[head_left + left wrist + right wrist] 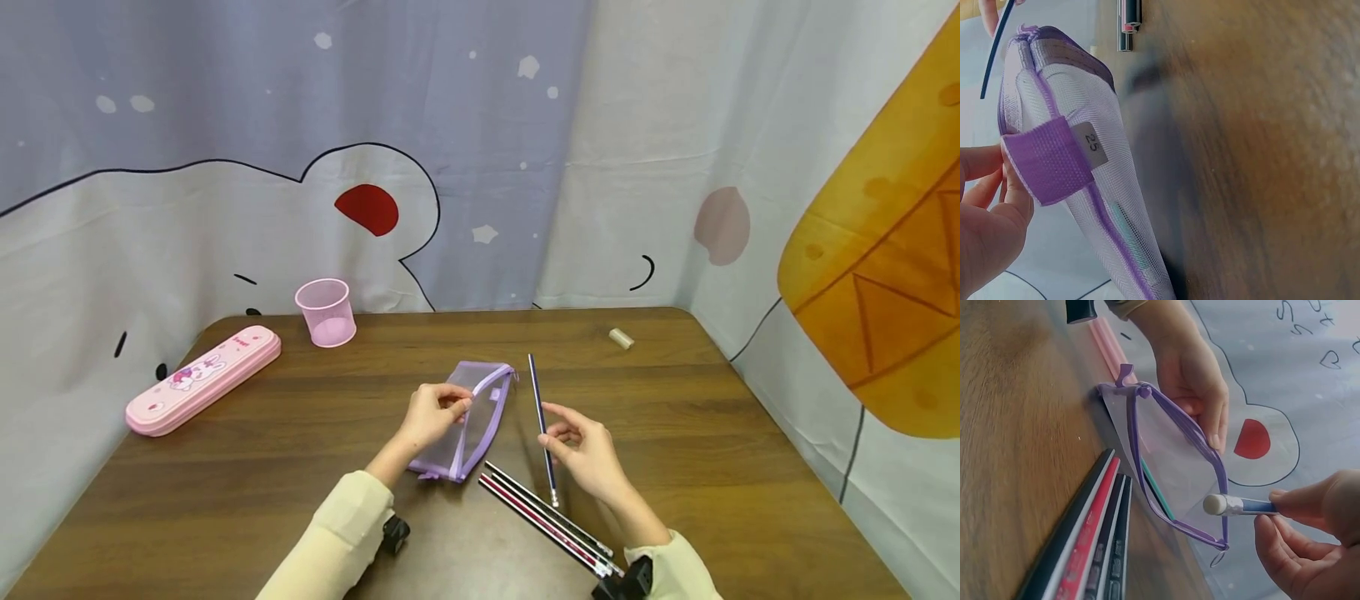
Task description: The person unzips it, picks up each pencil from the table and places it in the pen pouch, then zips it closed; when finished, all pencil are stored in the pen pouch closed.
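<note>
My left hand [437, 414] pinches the zippered edge of a purple mesh pencil pouch [486, 433], whose mouth gapes in the right wrist view. Inside the pouch a green stick-like item [1157, 487] shows through the mesh. Between thumb and fingers, my right hand [585, 450] holds a blue pencil [538, 400] just right of the pouch, its white eraser end toward me. Several more pencils [551, 521], black and red, lie side by side on the table below both hands.
On the wooden table [300, 500], a pink pencil case [202, 379] lies at the left and a clear pink cup [328, 317] stands at the back. A small pale eraser-like block [621, 338] sits at the back right. Printed curtains [480, 167] hang behind the table.
</note>
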Demonstrator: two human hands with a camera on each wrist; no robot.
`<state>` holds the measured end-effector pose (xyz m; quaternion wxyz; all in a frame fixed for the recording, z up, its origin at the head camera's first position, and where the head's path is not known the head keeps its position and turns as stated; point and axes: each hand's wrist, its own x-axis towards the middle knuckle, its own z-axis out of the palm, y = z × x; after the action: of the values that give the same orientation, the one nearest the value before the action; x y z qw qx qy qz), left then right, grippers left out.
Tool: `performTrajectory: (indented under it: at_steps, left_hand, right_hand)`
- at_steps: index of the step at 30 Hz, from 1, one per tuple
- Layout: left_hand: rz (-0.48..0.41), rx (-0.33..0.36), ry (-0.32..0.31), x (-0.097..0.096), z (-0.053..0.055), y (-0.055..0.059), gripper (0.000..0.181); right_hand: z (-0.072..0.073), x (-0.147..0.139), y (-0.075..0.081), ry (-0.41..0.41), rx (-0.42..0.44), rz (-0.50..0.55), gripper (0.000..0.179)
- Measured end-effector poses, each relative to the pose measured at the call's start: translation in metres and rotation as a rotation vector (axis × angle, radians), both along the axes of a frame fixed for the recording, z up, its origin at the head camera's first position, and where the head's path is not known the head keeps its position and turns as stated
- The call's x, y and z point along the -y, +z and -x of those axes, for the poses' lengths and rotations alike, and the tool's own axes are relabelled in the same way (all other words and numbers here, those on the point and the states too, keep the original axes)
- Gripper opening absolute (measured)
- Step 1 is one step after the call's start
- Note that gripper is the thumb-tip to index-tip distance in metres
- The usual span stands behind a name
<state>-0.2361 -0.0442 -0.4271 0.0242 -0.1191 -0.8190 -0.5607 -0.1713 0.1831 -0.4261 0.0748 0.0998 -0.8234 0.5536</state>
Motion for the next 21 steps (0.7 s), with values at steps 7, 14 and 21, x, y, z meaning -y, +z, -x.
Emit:
performTrajectory:
  at_steps: [7, 14, 21]
  left_hand:
    - [-0.023, -0.003, 0.026, -0.001, 0.002, -0.001, 0.01]
    - [-0.037, 0.002, 0.04, -0.003, 0.001, 0.0, 0.01]
    - [-0.009, 0.01, 0.021, -0.005, 0.0, 0.001, 0.011]
  right_hand:
    - [0.004, 0.012, -0.003, 0.022, 0.111, 0.107, 0.043]
    - [0.018, 0.038, -0.011, 0.065, 0.298, 0.204, 0.045]
    - [0.036, 0.06, -0.011, -0.003, 0.364, 0.288, 0.043]
